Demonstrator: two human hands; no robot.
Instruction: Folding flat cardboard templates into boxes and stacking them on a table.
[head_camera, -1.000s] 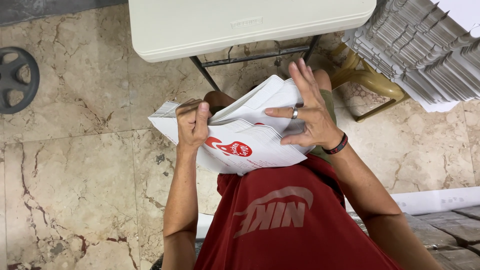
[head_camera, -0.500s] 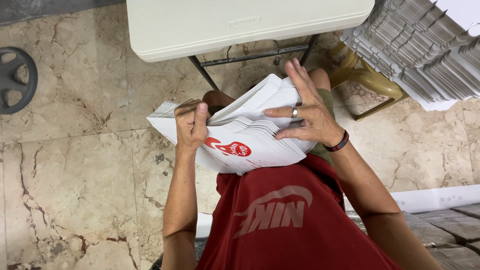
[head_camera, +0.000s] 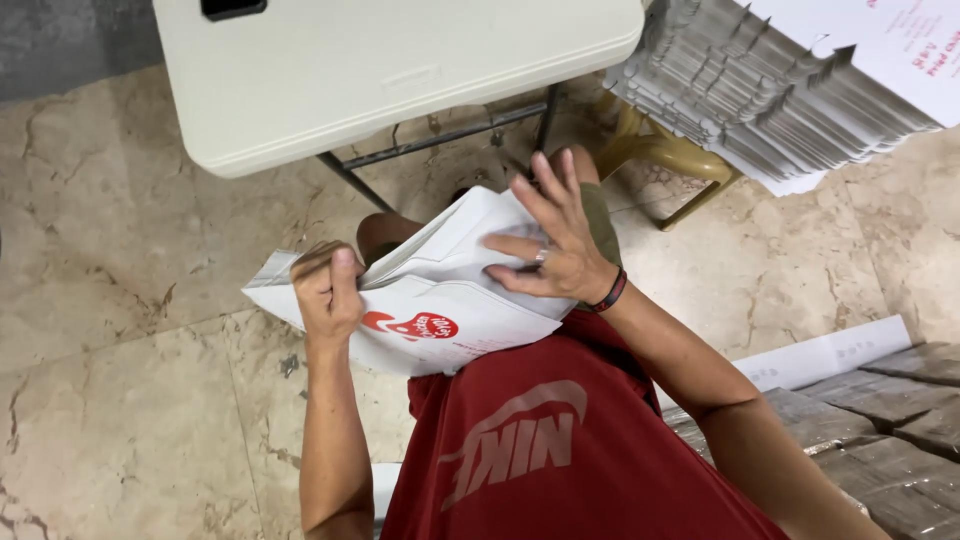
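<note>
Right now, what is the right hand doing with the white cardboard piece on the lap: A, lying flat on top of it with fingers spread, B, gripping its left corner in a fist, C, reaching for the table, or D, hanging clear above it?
A: the right hand lies open, fingers spread, on the folded white cardboard piece, while the left hand pinches its other end.

I see the folded carton (head_camera: 440, 300) on my lap, the desk (head_camera: 400, 70) ahead, and a stack of cartons (head_camera: 760, 110) to its right.
</note>
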